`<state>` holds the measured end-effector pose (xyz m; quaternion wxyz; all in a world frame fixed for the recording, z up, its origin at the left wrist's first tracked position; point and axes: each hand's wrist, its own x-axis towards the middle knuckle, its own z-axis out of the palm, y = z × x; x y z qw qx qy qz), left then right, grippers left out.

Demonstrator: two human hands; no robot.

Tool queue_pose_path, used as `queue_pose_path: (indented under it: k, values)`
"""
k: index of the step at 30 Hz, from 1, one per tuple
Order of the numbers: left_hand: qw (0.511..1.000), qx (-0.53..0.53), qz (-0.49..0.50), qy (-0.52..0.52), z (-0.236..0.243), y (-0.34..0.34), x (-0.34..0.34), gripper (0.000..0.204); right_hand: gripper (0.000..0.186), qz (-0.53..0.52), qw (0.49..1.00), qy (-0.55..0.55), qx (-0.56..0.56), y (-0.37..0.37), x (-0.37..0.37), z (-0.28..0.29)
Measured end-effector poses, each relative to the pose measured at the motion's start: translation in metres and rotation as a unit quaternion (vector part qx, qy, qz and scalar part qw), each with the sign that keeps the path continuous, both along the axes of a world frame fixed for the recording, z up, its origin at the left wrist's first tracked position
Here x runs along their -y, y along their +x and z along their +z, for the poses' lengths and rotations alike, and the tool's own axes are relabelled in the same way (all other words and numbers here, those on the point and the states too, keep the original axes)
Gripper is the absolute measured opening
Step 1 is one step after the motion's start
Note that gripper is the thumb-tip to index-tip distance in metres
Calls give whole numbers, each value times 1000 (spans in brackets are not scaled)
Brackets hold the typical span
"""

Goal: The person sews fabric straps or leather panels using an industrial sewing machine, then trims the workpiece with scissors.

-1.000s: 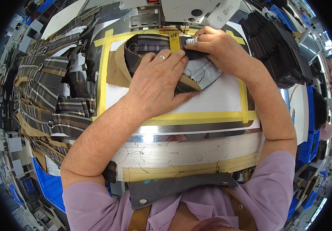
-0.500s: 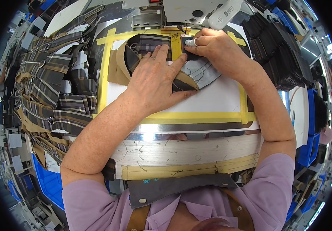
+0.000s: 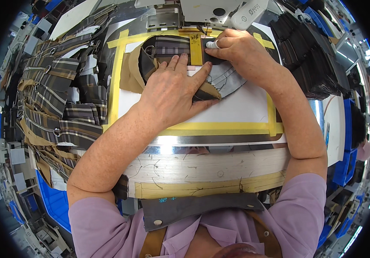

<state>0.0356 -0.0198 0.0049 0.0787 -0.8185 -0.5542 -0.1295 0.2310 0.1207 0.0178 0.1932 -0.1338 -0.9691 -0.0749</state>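
My left hand [image 3: 170,88] lies flat with fingers spread on a plaid fabric piece [image 3: 163,45] with dark edging, a metal ring and tan cloth [image 3: 132,74]. To its right, grey lining [image 3: 230,80] with loose threads shows on the same workpiece. My right hand [image 3: 240,48] has thumb and fingers drawn together at the dark cloth right of a yellow strip [image 3: 196,50]. A small white cylindrical piece [image 3: 212,44] shows at its fingertips; whether worn or held, I cannot tell. A white sheet [image 3: 219,112] framed with yellow tape lies underneath.
A sewing machine head [image 3: 206,13] stands just beyond the workpiece. Plaid strips with metal rings [image 3: 49,92] are heaped at left, above a blue bin [image 3: 54,200]. Dark cut pieces [image 3: 307,60] are stacked at right. A metal table edge [image 3: 210,167] runs in front.
My left fingers have slid slightly toward me, and a small pinkish patch shows beneath the yellow strip. My right hand has shifted very little.
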Motion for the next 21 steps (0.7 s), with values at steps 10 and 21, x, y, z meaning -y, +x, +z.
queue_pose_path:
  k: [10,21]
  values:
    - [999,1,-31,7,3,3,3,70,31,3,1000,24,8,1,0,-1]
    - [1000,-6,-14,-15,5,4,5,68,29,3,1000,30,4,1,0,-2]
